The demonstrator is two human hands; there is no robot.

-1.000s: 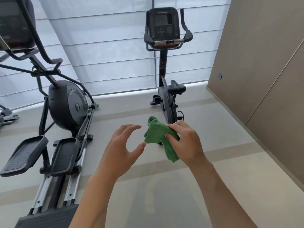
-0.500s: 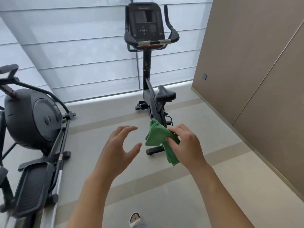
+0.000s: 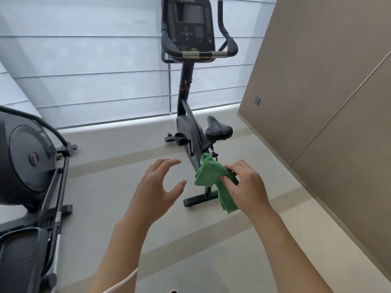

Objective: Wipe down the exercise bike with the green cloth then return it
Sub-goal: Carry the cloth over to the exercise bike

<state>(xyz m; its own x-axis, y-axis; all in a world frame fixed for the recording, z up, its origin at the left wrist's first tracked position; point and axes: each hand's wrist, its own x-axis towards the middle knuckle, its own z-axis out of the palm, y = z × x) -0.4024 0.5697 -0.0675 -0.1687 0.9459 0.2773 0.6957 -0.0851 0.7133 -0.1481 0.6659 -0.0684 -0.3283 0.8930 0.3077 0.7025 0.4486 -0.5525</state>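
Before the exercise bike, green cloth bunched in pinching right hand, left hand spread empty beside; soft, light, limp, best gathered mid-fold for wiping.

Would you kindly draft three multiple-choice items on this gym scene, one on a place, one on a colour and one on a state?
1. Where does the exercise bike stand relative to the brown wall panels?
A. To their left
B. To their right
C. Behind them

2. What colour is the cloth?
A. Blue
B. Green
C. White

3. What is the left hand doing?
A. Gripping the handlebar
B. Holding the cloth
C. Open, holding nothing

Answers:
1. A, since the panels fill the right of the view and the bike stands left of them.
2. B, as the cloth bunched in the right hand is plainly green.
3. C, because its fingers are spread, with floor showing between them and the cloth.
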